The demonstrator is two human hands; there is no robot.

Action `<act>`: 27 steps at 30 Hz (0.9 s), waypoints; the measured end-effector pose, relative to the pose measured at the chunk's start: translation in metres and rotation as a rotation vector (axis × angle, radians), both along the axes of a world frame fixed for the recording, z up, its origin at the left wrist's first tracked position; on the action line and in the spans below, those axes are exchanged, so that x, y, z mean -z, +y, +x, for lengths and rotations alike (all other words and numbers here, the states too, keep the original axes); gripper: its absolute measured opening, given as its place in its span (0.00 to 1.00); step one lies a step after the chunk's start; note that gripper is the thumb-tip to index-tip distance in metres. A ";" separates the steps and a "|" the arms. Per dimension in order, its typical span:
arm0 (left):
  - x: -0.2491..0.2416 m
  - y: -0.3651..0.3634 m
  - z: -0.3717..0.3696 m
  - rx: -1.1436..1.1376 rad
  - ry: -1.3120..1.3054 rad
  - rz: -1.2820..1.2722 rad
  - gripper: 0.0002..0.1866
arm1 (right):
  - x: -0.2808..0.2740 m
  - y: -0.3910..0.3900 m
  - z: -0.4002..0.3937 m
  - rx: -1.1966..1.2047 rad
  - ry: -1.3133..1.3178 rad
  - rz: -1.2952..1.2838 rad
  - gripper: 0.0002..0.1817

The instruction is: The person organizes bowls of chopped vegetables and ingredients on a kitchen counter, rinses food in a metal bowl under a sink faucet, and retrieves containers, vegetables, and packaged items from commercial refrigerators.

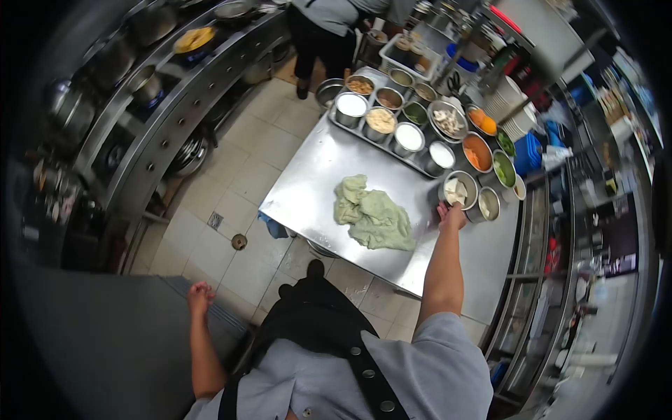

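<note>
My right hand [452, 216] reaches across the steel table and is at the near rim of a round metal bowl [448, 201], its fingers curled against the bowl's side. White chunks [456, 190] lie in that bowl. Just right of it stands a smaller metal container [488, 204] with pale contents. A crumpled light green cloth [378, 217] lies on the table, left of my right hand. Away from the table, my left hand [201, 297] hangs at the lower left with its fingers curled in and nothing visible in them.
Several metal containers of food stand along the far side of the steel table [301, 189], some in a tray [381, 145]. A stove counter [157, 129] with pots runs along the left. Another person [325, 35] stands beyond the table. Shelving [539, 238] lines the right.
</note>
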State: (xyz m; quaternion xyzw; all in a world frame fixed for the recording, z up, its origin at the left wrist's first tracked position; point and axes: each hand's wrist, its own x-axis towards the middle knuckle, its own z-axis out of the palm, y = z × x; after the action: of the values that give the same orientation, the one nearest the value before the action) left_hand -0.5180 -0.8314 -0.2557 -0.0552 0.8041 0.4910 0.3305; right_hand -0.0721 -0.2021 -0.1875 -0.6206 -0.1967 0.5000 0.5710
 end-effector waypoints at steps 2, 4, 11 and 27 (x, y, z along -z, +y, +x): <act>-0.003 0.011 -0.012 0.009 -0.009 0.011 0.10 | -0.004 -0.017 -0.009 0.042 -0.017 0.081 0.17; -0.022 0.026 -0.012 -0.011 -0.003 0.024 0.09 | -0.001 -0.025 -0.010 0.037 -0.048 0.106 0.14; -0.046 0.060 -0.065 0.062 0.112 -0.048 0.10 | -0.035 -0.052 -0.020 -0.008 -0.235 0.160 0.07; -0.001 0.084 -0.182 0.097 0.264 0.079 0.11 | -0.089 -0.169 -0.295 -0.794 -0.061 0.131 0.07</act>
State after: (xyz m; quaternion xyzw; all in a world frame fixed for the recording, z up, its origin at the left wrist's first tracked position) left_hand -0.6995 -0.7477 -0.2549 0.0621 0.8225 0.5086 0.2470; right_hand -0.3670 -0.3709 -0.0988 -0.4734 -0.4696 0.6493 0.3658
